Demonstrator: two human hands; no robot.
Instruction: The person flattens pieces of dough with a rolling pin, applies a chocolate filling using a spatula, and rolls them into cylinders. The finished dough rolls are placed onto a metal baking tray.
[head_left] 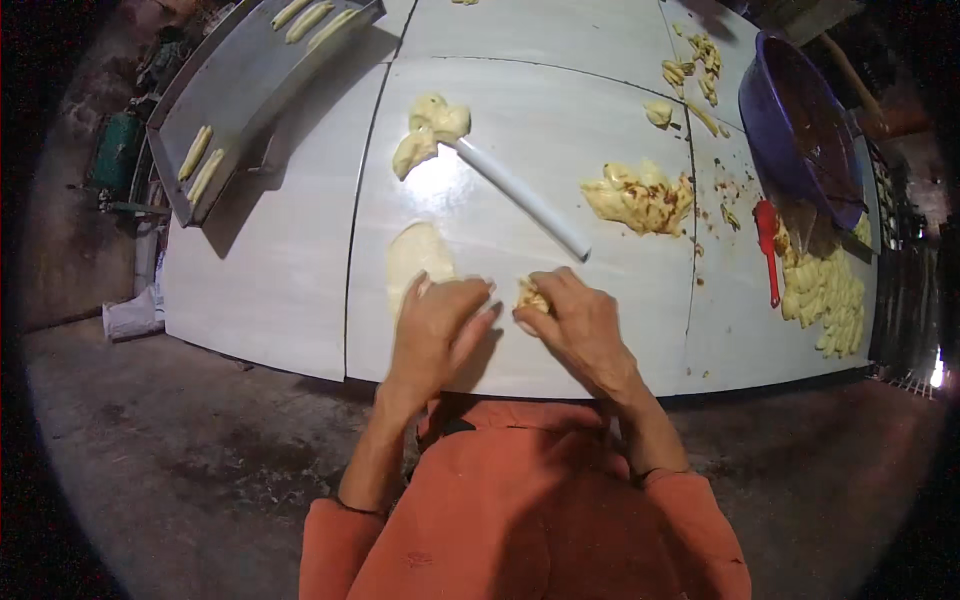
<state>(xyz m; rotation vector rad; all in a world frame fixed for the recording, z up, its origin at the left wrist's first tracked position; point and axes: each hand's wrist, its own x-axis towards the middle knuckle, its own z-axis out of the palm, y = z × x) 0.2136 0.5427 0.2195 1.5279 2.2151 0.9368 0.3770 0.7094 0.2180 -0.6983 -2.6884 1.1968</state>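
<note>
A thin, flattened oval of pale dough (421, 250) lies on the tabletop in front of me. My left hand (438, 325) rests over its near end, fingers apart and holding nothing that shows. To its right, my right hand (582, 318) pinches a small yellowish lump of dough (530, 296) between thumb and fingers; part of the lump is hidden. Beyond both hands a white rolling rod (525, 200) lies slantwise. Its far end touches soft yellow dough pieces (438, 120). Right of the rod sits a dough mound with brown streaks (640, 197).
A grey metal tray (225, 95) with several dough sticks stands at the far left. At right are a purple basin (775, 120), a red-handled tool (767, 235) and a pile of dough strips (825, 300). Dough scraps (705, 60) lie at the back right.
</note>
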